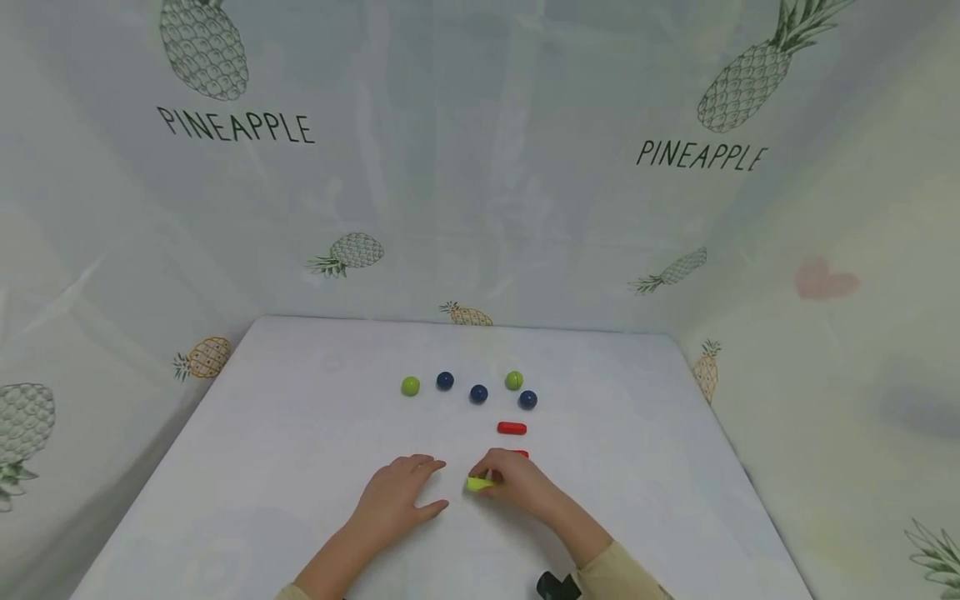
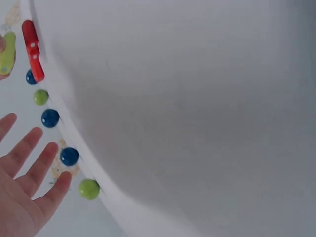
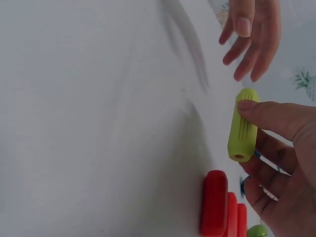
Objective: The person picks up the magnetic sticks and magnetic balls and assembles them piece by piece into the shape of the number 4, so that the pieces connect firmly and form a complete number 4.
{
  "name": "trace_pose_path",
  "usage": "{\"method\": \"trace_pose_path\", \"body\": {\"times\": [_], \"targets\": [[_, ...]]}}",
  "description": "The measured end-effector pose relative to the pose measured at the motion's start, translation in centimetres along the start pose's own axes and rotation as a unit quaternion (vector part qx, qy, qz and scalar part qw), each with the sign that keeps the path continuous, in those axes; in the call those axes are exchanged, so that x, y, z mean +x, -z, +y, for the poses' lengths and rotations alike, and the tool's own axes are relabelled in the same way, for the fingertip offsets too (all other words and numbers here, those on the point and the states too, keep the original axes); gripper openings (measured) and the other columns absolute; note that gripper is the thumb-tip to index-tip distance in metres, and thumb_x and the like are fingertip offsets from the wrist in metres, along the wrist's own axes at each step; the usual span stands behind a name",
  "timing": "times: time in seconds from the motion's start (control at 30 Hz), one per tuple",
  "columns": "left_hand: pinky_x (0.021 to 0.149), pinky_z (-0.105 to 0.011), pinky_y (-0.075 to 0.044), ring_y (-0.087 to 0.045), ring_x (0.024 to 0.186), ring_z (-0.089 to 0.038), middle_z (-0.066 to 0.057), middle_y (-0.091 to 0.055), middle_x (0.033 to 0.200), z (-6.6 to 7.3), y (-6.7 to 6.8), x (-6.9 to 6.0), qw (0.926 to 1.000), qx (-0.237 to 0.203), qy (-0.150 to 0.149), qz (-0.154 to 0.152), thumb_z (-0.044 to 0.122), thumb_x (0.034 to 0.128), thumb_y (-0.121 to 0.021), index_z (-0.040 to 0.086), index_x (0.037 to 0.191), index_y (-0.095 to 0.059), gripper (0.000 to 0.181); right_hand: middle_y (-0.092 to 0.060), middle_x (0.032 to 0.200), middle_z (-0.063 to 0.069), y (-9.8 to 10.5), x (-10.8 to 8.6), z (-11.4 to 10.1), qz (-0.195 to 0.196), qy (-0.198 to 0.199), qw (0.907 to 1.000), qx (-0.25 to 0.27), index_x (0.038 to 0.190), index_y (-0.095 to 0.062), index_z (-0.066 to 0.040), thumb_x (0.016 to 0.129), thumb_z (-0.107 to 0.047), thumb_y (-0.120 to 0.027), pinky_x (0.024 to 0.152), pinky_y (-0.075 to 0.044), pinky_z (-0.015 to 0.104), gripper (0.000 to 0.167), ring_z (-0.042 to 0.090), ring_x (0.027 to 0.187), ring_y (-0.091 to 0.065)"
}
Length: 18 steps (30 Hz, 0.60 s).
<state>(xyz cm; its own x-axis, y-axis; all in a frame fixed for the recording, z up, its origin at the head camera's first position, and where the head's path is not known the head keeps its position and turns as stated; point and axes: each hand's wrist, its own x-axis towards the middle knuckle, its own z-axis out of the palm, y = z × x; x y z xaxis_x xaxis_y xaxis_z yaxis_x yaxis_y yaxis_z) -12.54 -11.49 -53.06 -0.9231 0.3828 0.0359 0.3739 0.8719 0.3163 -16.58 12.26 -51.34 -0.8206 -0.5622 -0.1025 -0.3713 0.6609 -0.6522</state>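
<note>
In the head view, my right hand (image 1: 521, 485) pinches a yellow-green grooved piece (image 1: 478, 484) between thumb and fingers, just above the white table. The right wrist view shows the thumb on the grooved side of that piece (image 3: 243, 129), with a small hole in its lower end. My left hand (image 1: 393, 500) is to its left, fingers spread and holding nothing; it also appears in the left wrist view (image 2: 24, 190). Beyond the right hand lie red pieces (image 1: 512, 428), one partly hidden by that hand.
Farther back on the table (image 1: 300, 400) are green balls (image 1: 410, 386) (image 1: 513, 380) and several dark blue balls (image 1: 478, 394). A black object (image 1: 558, 586) is by the right sleeve (image 1: 618, 573). Pineapple-print cloth (image 1: 480, 167) surrounds the table.
</note>
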Motion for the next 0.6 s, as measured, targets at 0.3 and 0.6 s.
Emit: {"method": "trace_pose_path", "body": {"times": [0.3,0.6], "targets": [[0.093,-0.047,-0.047,-0.055,0.116,-0.026,-0.003,-0.06,0.125,-1.7,1.0,-0.1,0.9984,-0.022,0.042,0.03,0.048,0.0841,-0.072,0.016,0.128,-0.061,0.056,-0.061,0.089,-0.016,-0.1,2.3,-0.9,0.005,0.004,0.9991,0.042,0.106,-0.074,-0.018,0.083,-0.016,-0.079,0.071,-0.049,0.02,0.024,0.005,0.081,-0.054],[0.095,-0.048,-0.046,-0.054,0.118,-0.028,-0.004,-0.059,0.127,-3.3,2.0,1.0,0.9972,-0.019,0.061,0.039,0.047,0.0846,-0.072,0.015,0.13,-0.06,0.057,-0.06,0.09,-0.013,-0.4,3.9,-1.9,0.02,0.01,0.9952,0.096,0.109,-0.073,-0.017,0.086,-0.018,-0.076,0.071,-0.049,0.021,0.024,0.009,0.082,-0.054]]}}
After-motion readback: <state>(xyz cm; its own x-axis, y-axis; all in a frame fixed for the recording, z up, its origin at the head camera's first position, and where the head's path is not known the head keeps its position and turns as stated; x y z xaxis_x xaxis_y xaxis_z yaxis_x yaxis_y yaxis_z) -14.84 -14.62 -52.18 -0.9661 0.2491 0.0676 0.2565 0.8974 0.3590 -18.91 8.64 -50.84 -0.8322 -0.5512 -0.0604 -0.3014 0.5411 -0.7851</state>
